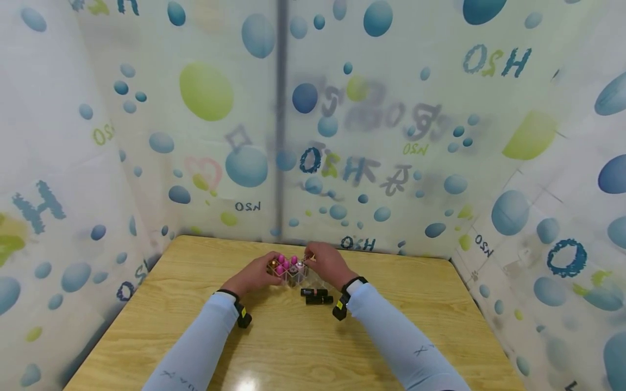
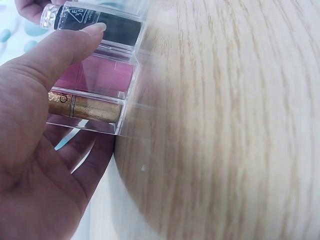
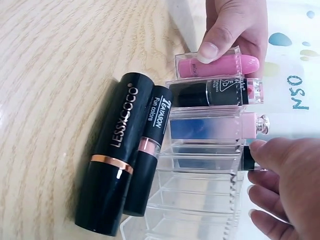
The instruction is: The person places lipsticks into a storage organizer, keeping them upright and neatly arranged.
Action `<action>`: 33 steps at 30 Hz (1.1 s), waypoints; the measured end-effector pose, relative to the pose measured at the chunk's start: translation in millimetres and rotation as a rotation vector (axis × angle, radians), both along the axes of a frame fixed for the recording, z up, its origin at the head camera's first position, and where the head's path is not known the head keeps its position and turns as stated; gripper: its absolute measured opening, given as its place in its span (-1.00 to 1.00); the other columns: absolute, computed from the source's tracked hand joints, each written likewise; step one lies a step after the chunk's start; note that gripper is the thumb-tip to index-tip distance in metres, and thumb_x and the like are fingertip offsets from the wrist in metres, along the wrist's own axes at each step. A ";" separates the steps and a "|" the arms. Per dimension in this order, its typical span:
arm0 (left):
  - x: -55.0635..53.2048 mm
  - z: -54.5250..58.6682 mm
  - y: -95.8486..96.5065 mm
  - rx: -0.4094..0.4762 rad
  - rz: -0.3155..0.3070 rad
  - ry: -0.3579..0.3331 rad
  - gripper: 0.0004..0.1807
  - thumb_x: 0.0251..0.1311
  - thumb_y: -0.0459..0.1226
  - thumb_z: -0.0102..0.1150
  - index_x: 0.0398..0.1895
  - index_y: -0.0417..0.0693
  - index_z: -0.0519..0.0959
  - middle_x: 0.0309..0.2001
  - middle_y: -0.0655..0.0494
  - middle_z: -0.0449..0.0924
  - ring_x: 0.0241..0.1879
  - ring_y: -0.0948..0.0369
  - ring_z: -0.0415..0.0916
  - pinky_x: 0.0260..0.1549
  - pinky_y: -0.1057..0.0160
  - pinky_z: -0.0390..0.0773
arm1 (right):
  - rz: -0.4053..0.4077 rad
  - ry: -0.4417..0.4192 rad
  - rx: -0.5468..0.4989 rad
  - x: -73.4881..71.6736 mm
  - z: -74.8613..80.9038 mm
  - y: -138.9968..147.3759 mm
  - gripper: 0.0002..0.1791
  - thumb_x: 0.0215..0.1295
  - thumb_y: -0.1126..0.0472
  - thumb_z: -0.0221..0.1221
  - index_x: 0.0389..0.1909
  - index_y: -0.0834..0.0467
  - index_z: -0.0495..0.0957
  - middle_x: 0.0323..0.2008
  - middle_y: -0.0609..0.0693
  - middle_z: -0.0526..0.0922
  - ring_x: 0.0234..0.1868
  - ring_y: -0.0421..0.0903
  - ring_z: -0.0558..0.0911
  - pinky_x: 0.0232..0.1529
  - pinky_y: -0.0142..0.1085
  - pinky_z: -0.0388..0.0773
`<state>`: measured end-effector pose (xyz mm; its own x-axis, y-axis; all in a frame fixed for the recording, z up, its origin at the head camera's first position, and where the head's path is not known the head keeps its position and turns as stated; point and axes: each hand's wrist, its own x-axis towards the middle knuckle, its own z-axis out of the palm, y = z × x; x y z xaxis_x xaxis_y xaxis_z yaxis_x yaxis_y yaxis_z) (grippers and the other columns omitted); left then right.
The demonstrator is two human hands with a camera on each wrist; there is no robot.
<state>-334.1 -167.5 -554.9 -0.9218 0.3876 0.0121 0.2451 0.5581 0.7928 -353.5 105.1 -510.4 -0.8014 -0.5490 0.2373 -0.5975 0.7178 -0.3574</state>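
My left hand point(image 1: 256, 274) holds one end of a clear plastic lipstick organizer point(image 3: 200, 200), its thumb along the near side and its fingers behind. In that end sit a gold tube point(image 2: 95, 107), a pink tube point(image 2: 100, 75) and a black tube with a jewelled cap point(image 2: 117, 27). Beside them stands a lipstick tube with a pink cap and silver knob point(image 3: 215, 125). With thumb and fingers, my right hand point(image 3: 300, 180) pinches the dark top of another lipstick tube point(image 3: 247, 159), whose lower part is inside the adjoining slot.
Two black lipsticks lie in front of the organizer, a thicker one point(image 3: 120, 145) and a slimmer one point(image 3: 155, 130) side by side. Underneath is a wood-grain table point(image 1: 274, 336). A patterned curtain point(image 1: 313, 125) hangs behind the table and along both sides.
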 end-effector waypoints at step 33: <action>-3.8 -6.2 0.4 -0.023 0.028 -0.010 -0.39 0.32 -0.15 0.62 0.34 0.11 0.53 0.09 0.11 0.64 0.10 0.12 0.59 0.23 -0.10 0.58 | -0.085 -0.037 0.038 62.4 14.8 44.9 -0.74 0.58 0.10 0.38 0.11 0.16 0.68 -0.04 0.00 0.71 -0.01 -0.02 0.69 0.05 -0.06 0.68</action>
<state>-337.9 -167.1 -561.1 -0.9323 0.3617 -0.0057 0.2213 0.5828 0.7819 -291.2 149.9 -495.6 -0.8533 -0.4866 0.1874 -0.5209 0.7787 -0.3497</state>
